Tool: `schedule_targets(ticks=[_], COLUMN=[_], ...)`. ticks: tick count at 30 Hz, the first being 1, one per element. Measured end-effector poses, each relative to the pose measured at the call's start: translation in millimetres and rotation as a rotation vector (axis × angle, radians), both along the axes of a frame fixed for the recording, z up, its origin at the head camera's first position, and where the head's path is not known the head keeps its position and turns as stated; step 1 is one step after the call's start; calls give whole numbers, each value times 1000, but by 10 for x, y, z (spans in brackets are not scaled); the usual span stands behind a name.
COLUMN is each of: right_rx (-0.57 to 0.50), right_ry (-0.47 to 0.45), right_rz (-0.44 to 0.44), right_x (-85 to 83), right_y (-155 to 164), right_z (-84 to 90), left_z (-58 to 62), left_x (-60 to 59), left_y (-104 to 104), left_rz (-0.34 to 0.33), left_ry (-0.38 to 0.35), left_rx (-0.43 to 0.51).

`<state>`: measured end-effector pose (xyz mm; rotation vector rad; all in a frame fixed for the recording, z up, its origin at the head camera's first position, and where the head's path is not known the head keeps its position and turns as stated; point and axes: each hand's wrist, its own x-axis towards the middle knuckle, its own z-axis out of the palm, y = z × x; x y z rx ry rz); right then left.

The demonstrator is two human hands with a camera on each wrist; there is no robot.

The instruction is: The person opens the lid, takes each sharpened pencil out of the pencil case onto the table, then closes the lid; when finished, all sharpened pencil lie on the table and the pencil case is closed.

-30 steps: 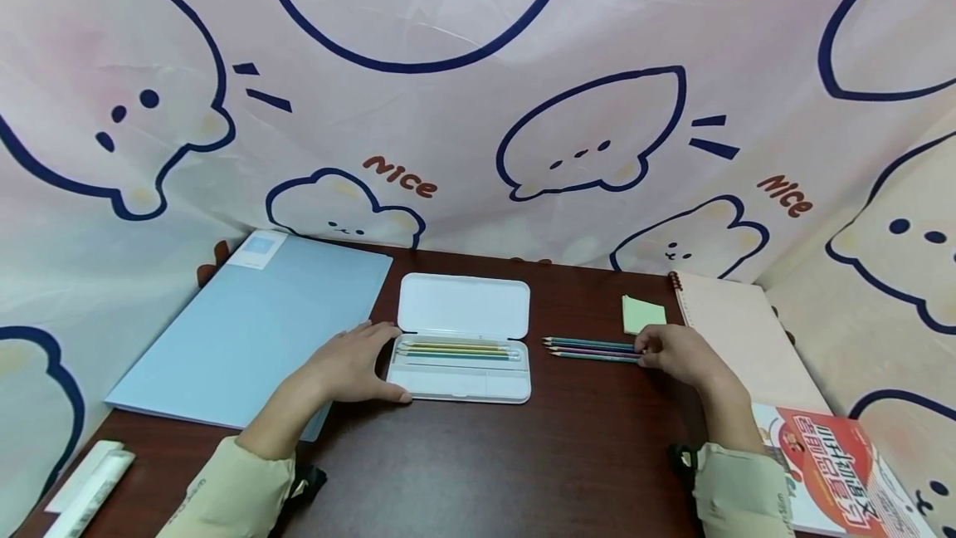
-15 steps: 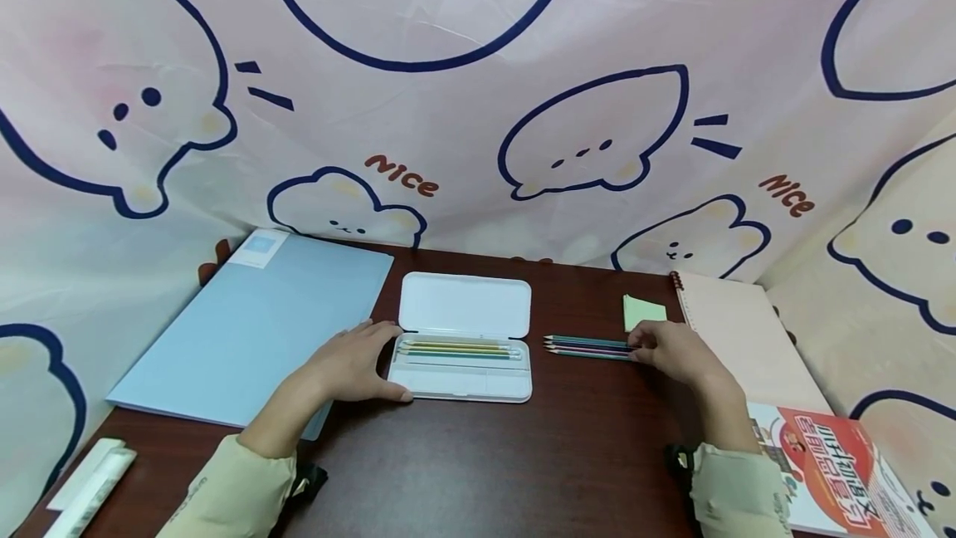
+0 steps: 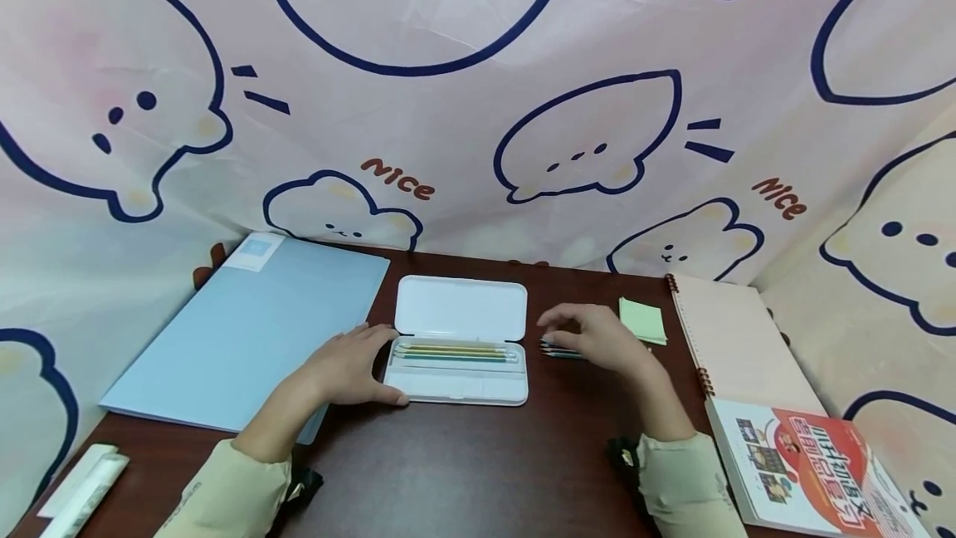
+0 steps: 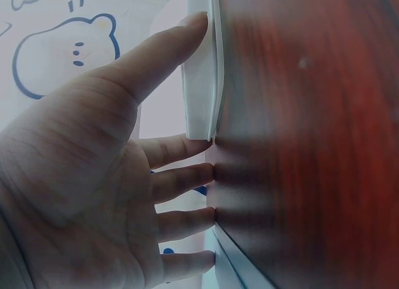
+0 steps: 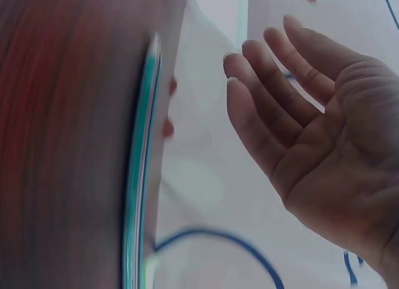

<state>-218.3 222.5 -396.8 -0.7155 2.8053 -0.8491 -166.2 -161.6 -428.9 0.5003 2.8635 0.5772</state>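
An open white pencil case [image 3: 460, 307] lies mid-table with several coloured pencils [image 3: 456, 351] in its tray. My left hand [image 3: 351, 368] rests flat at the case's left end, with the thumb along its front edge. In the left wrist view the thumb [image 4: 187, 33] touches the white case [image 4: 199, 95] and the straight fingers lie on the table. My right hand [image 3: 590, 335] hovers over a few loose pencils [image 3: 556, 350] lying just right of the case. In the right wrist view this hand [image 5: 299, 127] is empty, its fingers relaxed and apart, held off the teal pencils [image 5: 140, 176].
On the dark wooden table lie a blue folder [image 3: 246, 330] at the left, a green sticky pad [image 3: 642, 320], a pink spiral notebook [image 3: 739, 339] and a red-covered book [image 3: 807, 463] at the right. A white object [image 3: 82, 484] sits at the near left corner. Printed cloth hangs behind.
My right hand has left the right ends of the loose pencils, risen and moved left over their tips with the fingers spread. The left hand has stayed at the case.
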Motion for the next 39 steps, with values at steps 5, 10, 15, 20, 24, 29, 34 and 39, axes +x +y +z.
schedule_targets(ticks=[5,10,15,20,24,29,34,39], right_rx=[18,91,138,212,232,237,231,208], right_ry=[-17,-44,-81,-99,-107,-108,-92,-53], right_rz=[72,153,176,216,200,190,195,184], right_x=[2,48,96,131,143,137,127,122], right_y=[-346,-570,-676,-725,-744,-751,-741,-696], right_z=[-78,-149,-179,-177,-168,-177,-175,-145], left_z=[-25,-32,-32,-38,-36,-32,-26,-24], left_x=[5,7,3,-5,0,-1,-4,-5], left_y=[15,29,13,-4,-7,-13,-11,-6], left_rz=[4,-6,3,7,4,5,7,9], left_ry=[-2,13,11,15,14,13,8,1], left_rx=[2,3,0,-3,-1,-8,-10,-12])
